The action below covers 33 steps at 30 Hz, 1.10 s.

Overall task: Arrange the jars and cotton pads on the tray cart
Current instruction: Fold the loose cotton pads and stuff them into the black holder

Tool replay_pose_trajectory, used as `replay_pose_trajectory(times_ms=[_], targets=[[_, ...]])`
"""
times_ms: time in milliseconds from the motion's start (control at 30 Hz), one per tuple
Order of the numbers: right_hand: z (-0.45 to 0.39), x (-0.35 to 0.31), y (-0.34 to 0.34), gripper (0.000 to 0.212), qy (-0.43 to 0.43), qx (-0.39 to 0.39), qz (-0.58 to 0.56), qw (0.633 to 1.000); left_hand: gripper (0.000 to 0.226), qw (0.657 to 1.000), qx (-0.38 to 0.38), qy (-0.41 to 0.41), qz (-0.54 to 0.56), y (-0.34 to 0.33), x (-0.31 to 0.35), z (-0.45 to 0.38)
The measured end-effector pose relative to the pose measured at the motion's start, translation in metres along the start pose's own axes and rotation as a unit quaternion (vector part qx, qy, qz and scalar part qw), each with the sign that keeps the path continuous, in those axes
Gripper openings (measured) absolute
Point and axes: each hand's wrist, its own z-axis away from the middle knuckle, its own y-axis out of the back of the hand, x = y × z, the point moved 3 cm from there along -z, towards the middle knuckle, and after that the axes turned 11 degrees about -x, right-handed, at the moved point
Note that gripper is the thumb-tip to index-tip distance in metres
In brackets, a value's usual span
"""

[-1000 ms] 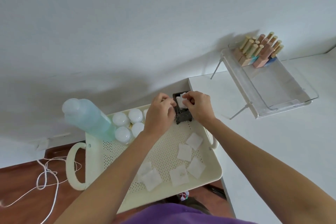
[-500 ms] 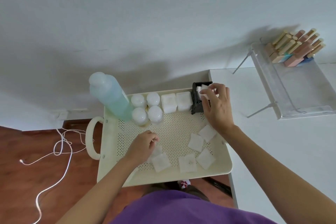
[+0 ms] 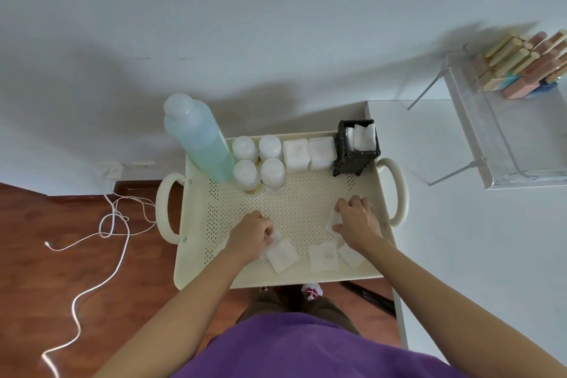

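Observation:
A cream perforated tray cart stands below me. Along its far edge sit several round white jars, two square white jars and a black holder with cotton pads standing in it. Loose square cotton pads lie near the front edge. My left hand rests at the front left, its fingers pinching a cotton pad. On the right side my right hand presses down on another pad, fingers curled over it.
A tall bottle of blue liquid stands at the tray's far left corner. A white table adjoins on the right, carrying a clear acrylic stand with lipsticks. A white cable snakes over the wooden floor.
My right hand left the black holder and came down onto a pad at the tray's right side. My left hand stayed on the pads at the front left. The view shifted left.

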Motion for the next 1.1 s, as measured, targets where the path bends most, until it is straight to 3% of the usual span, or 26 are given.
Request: replay_pose_trajectory(times_ms=[167,300,400,533,700,900,1100], targets=[[0.002,-0.005,-0.001,0.021,0.042,0.017,0.008,0.999,0.003,0.997,0.066,-0.031,0.031,0.009,0.008,0.015],[0.015,-0.013,0.010,0.014,0.101,0.041,-0.164,0.980,0.006,0.985,0.142,-0.045,0.083,0.031,0.019,0.034],[0.022,-0.012,0.025,0.023,0.088,0.053,-0.271,0.957,0.013,0.975,0.179,-0.079,0.103,0.049,0.029,0.046],[0.032,-0.006,0.049,0.034,0.066,0.119,-0.315,0.939,0.018,0.962,0.211,-0.127,0.118,0.079,0.050,0.052],[0.044,0.007,0.086,0.032,0.061,0.201,-0.384,0.899,0.010,0.943,0.206,-0.195,0.174,0.114,0.091,0.044],[0.051,0.033,0.117,0.011,0.018,0.241,-0.436,0.867,0.015,0.931,0.178,-0.187,0.258,0.138,0.138,0.013],[0.050,0.053,0.142,0.018,0.006,0.284,-0.424,0.860,0.020,0.915,0.163,-0.172,0.327,0.138,0.173,-0.038]])
